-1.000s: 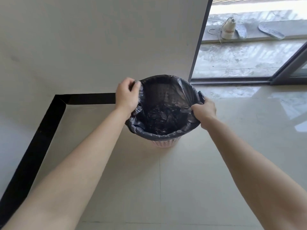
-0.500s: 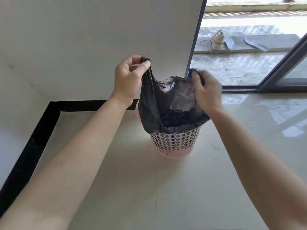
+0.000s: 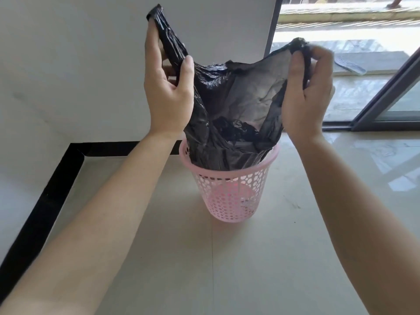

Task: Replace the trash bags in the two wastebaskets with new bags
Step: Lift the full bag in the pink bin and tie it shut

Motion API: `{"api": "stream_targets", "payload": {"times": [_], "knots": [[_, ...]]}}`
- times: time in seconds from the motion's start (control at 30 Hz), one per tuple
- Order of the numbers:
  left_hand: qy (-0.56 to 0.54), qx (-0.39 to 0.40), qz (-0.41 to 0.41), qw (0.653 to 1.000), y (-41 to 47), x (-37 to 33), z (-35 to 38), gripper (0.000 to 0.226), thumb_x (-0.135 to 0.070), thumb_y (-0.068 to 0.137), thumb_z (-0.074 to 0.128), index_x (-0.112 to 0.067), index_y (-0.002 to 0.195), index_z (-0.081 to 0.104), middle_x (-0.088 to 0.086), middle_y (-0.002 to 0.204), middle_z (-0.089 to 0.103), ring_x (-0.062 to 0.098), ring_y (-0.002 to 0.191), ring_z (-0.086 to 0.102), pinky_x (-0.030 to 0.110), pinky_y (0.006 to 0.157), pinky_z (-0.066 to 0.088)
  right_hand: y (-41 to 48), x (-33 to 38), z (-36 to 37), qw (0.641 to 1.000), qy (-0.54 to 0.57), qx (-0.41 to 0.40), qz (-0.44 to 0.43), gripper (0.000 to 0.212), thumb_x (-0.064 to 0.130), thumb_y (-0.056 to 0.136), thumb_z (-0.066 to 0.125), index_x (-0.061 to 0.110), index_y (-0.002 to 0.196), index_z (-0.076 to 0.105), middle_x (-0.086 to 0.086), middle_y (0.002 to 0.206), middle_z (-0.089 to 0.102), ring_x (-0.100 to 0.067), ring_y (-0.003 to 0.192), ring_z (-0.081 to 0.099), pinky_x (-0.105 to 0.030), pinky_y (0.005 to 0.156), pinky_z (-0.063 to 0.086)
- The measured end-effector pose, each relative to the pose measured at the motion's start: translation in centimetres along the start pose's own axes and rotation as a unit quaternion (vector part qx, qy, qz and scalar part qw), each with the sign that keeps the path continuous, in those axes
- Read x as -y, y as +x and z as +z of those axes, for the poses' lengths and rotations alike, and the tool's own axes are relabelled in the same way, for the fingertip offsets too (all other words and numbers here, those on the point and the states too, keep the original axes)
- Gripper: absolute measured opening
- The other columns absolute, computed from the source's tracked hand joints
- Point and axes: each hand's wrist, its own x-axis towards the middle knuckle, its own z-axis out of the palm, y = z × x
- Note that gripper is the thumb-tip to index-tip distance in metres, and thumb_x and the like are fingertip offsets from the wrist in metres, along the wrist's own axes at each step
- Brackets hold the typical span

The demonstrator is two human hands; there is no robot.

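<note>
A: The bag (image 3: 227,105) is higher now, only its bottom inside the basket (image 3: 229,201).
B: Yes. The left hand (image 3: 169,94) and right hand (image 3: 304,96) each pinch a handle. Removal looks nearly done.

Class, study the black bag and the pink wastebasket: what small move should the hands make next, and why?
Probably raise the black bag straight up. The left hand and right hand each grip a top corner of it, yet its lower part sits inside the pink wastebasket, below the rim, so it is not free.
</note>
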Motion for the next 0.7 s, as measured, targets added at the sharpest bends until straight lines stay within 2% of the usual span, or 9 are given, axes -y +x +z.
{"api": "stream_targets", "payload": {"times": [0.07, 0.13, 0.2, 0.27, 0.33, 0.47, 0.57, 0.63, 0.7], "knots": [[0.061, 0.012, 0.004, 0.998, -0.8, 1.1, 0.2, 0.067, -0.007, 0.096, 0.055, 0.007, 0.149, 0.019, 0.015, 0.154, 0.032, -0.026, 0.124, 0.031, 0.003, 0.102, 0.026, 0.0, -1.0, -0.4, 0.999, -0.033, 0.011, 0.029, 0.018, 0.037, 0.100, 0.051, 0.022, 0.109, 0.052, 0.002, 0.091, 0.059, 0.001, 0.068, 0.051, -0.019, 0.067, 0.041], [0.107, 0.058, -0.084, 0.989, -2.6, 2.2, 0.5, 0.074, -0.013, 0.096, 0.057, 0.001, 0.153, 0.012, 0.009, 0.159, 0.024, -0.020, 0.131, 0.024, -0.007, 0.098, 0.013, -0.7, -3.7, -0.9, 0.973, -0.156, 0.113, 0.127, 0.032, 0.041, 0.097, 0.053, 0.021, 0.122, 0.052, 0.000, 0.103, 0.065, -0.006, 0.083, 0.061, -0.026, 0.077, 0.048], [0.146, 0.126, -0.189, 0.963, -5.3, 4.0, 0.5, 0.080, -0.017, 0.096, 0.059, -0.009, 0.157, 0.007, 0.007, 0.160, 0.027, 0.008, 0.137, 0.031, -0.007, 0.096, 0.013, -2.5, -7.5, -2.0, 0.883, -0.313, 0.257, 0.238, 0.041, 0.042, 0.094, 0.053, 0.018, 0.127, 0.050, -0.008, 0.114, 0.065, -0.026, 0.101, 0.062, -0.039, 0.086, 0.051], [0.183, 0.177, -0.251, 0.934, -8.2, 5.8, 0.2, 0.083, -0.018, 0.096, 0.060, -0.017, 0.158, 0.005, 0.007, 0.156, 0.037, 0.023, 0.131, 0.040, 0.010, 0.096, 0.027, -5.1, -10.5, -3.3, 0.776, -0.417, 0.364, 0.304, 0.044, 0.040, 0.095, 0.052, 0.012, 0.130, 0.048, -0.017, 0.121, 0.062, -0.036, 0.105, 0.059, -0.042, 0.086, 0.050], [0.197, 0.208, -0.268, 0.920, -10.5, 7.0, -0.3, 0.084, -0.019, 0.095, 0.059, -0.023, 0.158, 0.003, 0.002, 0.156, 0.036, 0.026, 0.133, 0.043, 0.015, 0.090, 0.030, -7.0, -11.7, -3.9, 0.739, -0.446, 0.390, 0.322, 0.044, 0.040, 0.099, 0.047, 0.011, 0.132, 0.045, -0.021, 0.123, 0.060, -0.038, 0.106, 0.058, -0.043, 0.088, 0.051], [0.204, 0.170, -0.207, 0.942, -10.7, 7.6, -0.7, 0.075, -0.019, 0.095, 0.058, -0.023, 0.155, 0.012, 0.004, 0.147, 0.049, 0.020, 0.113, 0.054, 0.015, 0.086, 0.034, -7.4, -10.4, -2.3, 0.794, -0.352, 0.436, 0.234, 0.034, 0.038, 0.101, 0.045, 0.016, 0.126, 0.055, -0.015, 0.117, 0.066, -0.036, 0.106, 0.061, -0.038, 0.084, 0.050], [0.141, 0.099, -0.140, 0.975, -9.3, 7.2, -0.2, 0.050, -0.014, 0.092, 0.061, -0.008, 0.130, 0.030, 0.000, 0.102, 0.061, 0.018, 0.082, 0.061, 0.031, 0.084, 0.050, -6.9, -7.8, -0.6, 0.802, -0.231, 0.503, 0.226, 0.035, 0.044, 0.102, 0.044, 0.015, 0.101, 0.064, -0.009, 0.100, 0.068, -0.027, 0.092, 0.066, -0.034, 0.072, 0.055], [0.138, 0.065, -0.156, 0.976, -8.6, 7.2, 0.0, 0.043, -0.018, 0.090, 0.067, -0.008, 0.113, 0.031, -0.007, 0.081, 0.047, 0.008, 0.069, 0.054, 0.024, 0.076, 0.049, -7.0, -6.4, 0.5, 0.859, -0.203, 0.447, 0.147, 0.040, 0.043, 0.104, 0.042, 0.010, 0.093, 0.062, -0.006, 0.103, 0.062, -0.021, 0.096, 0.061, -0.030, 0.075, 0.046], [0.111, 0.045, -0.235, 0.965, -8.1, 7.7, -0.2, 0.041, -0.028, 0.087, 0.071, -0.014, 0.106, 0.037, -0.003, 0.082, 0.049, 0.009, 0.070, 0.053, 0.018, 0.076, 0.045, -7.2, -5.0, 1.6, 0.934, -0.104, 0.316, 0.134, 0.038, 0.038, 0.106, 0.040, 0.006, 0.090, 0.056, -0.004, 0.116, 0.054, -0.016, 0.106, 0.054, -0.030, 0.091, 0.042]]}}
